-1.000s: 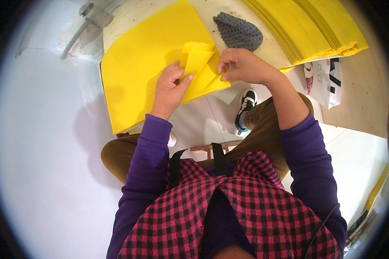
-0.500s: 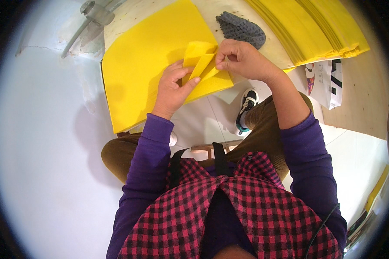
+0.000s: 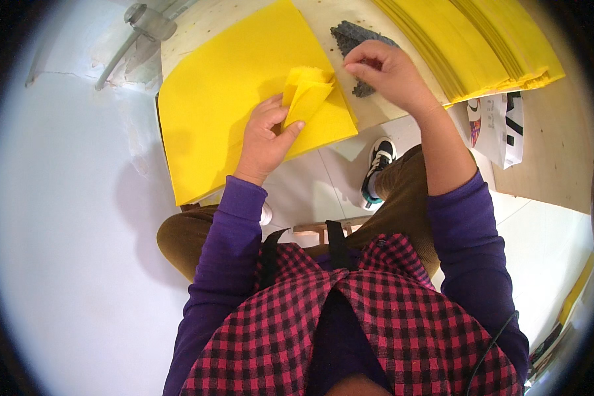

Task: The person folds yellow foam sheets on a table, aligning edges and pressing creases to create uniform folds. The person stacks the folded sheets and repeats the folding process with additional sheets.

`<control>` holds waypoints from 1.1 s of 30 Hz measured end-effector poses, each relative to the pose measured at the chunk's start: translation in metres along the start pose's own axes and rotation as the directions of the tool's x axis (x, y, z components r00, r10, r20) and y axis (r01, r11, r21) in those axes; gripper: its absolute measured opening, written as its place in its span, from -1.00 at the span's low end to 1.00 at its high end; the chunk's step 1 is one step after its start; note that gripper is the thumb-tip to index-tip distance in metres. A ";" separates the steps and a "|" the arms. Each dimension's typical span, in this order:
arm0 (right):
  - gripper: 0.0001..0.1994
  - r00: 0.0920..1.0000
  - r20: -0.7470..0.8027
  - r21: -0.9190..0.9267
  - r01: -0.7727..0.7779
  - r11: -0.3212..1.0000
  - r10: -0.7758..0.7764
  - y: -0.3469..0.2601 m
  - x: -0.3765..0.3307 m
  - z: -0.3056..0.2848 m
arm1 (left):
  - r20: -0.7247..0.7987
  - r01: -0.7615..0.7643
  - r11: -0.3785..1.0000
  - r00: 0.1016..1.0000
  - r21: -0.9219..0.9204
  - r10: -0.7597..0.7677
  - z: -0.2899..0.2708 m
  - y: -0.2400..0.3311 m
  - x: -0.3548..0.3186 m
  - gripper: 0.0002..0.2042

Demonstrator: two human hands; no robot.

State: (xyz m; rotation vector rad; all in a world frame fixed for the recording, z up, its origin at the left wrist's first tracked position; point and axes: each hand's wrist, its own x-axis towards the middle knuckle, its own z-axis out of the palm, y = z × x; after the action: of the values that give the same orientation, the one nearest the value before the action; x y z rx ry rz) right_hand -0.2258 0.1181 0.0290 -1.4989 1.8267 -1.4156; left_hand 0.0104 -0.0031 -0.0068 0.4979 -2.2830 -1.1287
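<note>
A stack of yellow felt-like sheets [image 3: 224, 86] lies on the wooden table in front of me. Near its front right corner, my left hand [image 3: 267, 135] grips a folded yellow sheet [image 3: 307, 99], thumb on the near side and fingers behind. The folded layers fan upward from that grip. My right hand [image 3: 386, 69] is apart from the sheets, raised over a dark grey knitted cloth [image 3: 360, 36] and partly covering it. Thumb and forefinger are pinched together; whatever may be between them is too small to make out.
More yellow sheets [image 3: 455, 46] are piled at the back right of the wooden table [image 3: 313, 10]. Below them hangs a white printed bag [image 3: 498, 129], beside a wooden panel [image 3: 551, 152]. A grey pipe [image 3: 119, 59] runs along the wall at the far left. My shoe [image 3: 379, 158] shows below the table edge.
My right hand has let go of the folded yellow sheet and moved up and right over the grey cloth. My left hand stays almost in place, still gripping the sheet.
</note>
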 end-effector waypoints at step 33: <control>-0.92 0.911 0.392 -0.051 -0.119 0.992 0.129 0.003 -0.016 0.014 | -0.004 0.036 0.998 0.999 -0.054 -0.036 -0.002 -0.004 -0.001 -0.77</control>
State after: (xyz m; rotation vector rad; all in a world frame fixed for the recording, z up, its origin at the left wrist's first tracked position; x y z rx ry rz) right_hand -0.2107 0.1253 0.0158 -1.5190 1.6568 -0.9472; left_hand 0.0124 -0.0057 -0.0092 0.5217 -2.2410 -1.2023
